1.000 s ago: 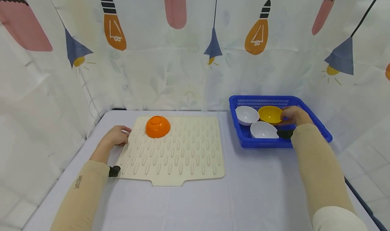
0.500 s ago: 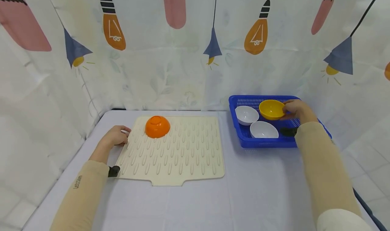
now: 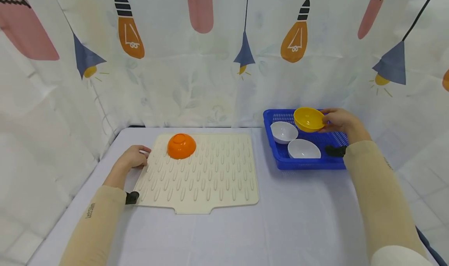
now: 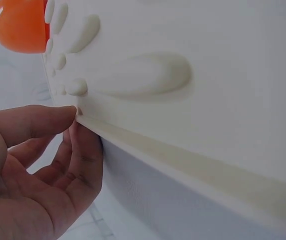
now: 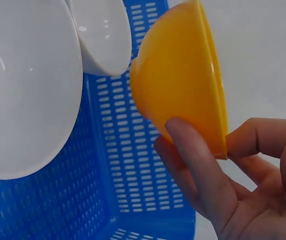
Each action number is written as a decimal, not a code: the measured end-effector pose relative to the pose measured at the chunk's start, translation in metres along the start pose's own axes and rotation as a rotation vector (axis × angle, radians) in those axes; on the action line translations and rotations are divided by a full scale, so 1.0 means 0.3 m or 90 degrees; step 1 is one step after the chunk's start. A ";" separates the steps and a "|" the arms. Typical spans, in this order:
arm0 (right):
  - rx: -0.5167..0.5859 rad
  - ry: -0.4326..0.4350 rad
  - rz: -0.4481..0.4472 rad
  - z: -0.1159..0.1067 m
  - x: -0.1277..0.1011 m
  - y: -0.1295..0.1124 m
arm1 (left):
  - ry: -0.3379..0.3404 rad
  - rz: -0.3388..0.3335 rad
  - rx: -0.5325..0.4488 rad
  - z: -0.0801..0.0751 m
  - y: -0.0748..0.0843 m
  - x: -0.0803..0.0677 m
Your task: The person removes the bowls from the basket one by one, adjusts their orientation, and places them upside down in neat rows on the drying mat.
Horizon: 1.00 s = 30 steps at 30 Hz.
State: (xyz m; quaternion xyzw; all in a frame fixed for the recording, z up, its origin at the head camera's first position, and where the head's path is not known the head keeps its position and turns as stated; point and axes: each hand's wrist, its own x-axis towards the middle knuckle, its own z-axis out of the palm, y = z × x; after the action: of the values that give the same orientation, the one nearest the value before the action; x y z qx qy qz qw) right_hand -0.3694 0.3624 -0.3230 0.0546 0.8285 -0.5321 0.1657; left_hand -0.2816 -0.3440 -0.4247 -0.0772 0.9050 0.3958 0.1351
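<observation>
My right hand (image 3: 340, 122) pinches a yellow bowl (image 3: 308, 119) by its rim, above the back of a blue basket (image 3: 294, 166). The right wrist view shows this bowl (image 5: 178, 75) tipped on its side, thumb and fingers (image 5: 198, 155) gripping the lower end of its rim. Two white bowls (image 3: 304, 149) sit in the basket below. At the left, my left hand (image 3: 132, 156) pinches the left edge of a cream ridged drying mat (image 3: 196, 195); in the left wrist view its fingertips (image 4: 68, 117) meet at that edge. An orange bowl (image 3: 181, 146) rests upside down on the mat.
A white cloth (image 3: 280, 219) covers the table under the mat and basket. Behind it hangs a white curtain (image 3: 210, 82) printed with lamps and bulbs, close to the basket's back rim.
My right hand has lifted the yellow bowl up out of its place among the white bowls, tilting it and shifting it slightly left at the end. The left hand stays at the mat's edge.
</observation>
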 end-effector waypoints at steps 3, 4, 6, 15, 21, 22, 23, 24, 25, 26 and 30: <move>0.000 -0.006 -0.012 0.016 -0.008 -0.019 | -0.001 -0.006 -0.006 0.001 -0.008 0.002; -0.001 -0.007 -0.015 0.021 -0.011 -0.025 | -0.001 -0.008 -0.008 0.001 -0.009 0.002; 0.001 -0.008 -0.018 0.031 -0.019 -0.036 | -0.001 -0.011 -0.010 0.002 -0.013 0.005; 0.042 -0.064 -0.049 0.078 -0.053 -0.083 | -0.008 -0.011 -0.010 -0.001 -0.005 0.005; 0.077 -0.087 -0.077 0.117 -0.077 -0.117 | -0.005 -0.006 -0.001 -0.005 0.009 -0.002; 0.078 -0.091 -0.082 0.125 -0.081 -0.122 | -0.005 -0.006 -0.001 -0.005 0.010 -0.003; 0.084 -0.096 -0.086 0.133 -0.086 -0.125 | -0.005 -0.005 0.001 -0.006 0.009 -0.003; 0.083 -0.099 -0.090 0.142 -0.091 -0.129 | -0.006 -0.004 0.003 -0.006 0.008 -0.002; 0.082 -0.103 -0.096 0.150 -0.094 -0.130 | -0.007 -0.005 0.002 -0.006 0.006 0.000; 0.087 -0.106 -0.098 0.158 -0.097 -0.131 | -0.008 -0.006 0.002 -0.005 0.004 0.002; 0.085 -0.110 -0.106 0.194 -0.109 -0.137 | -0.010 -0.004 -0.003 -0.002 -0.007 0.010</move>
State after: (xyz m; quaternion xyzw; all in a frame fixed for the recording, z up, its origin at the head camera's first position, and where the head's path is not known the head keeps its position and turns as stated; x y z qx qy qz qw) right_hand -0.3371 0.2954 -0.2987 -0.0494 0.7756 -0.6005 0.1879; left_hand -0.2841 -0.3458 -0.4267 -0.0772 0.9028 0.3980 0.1435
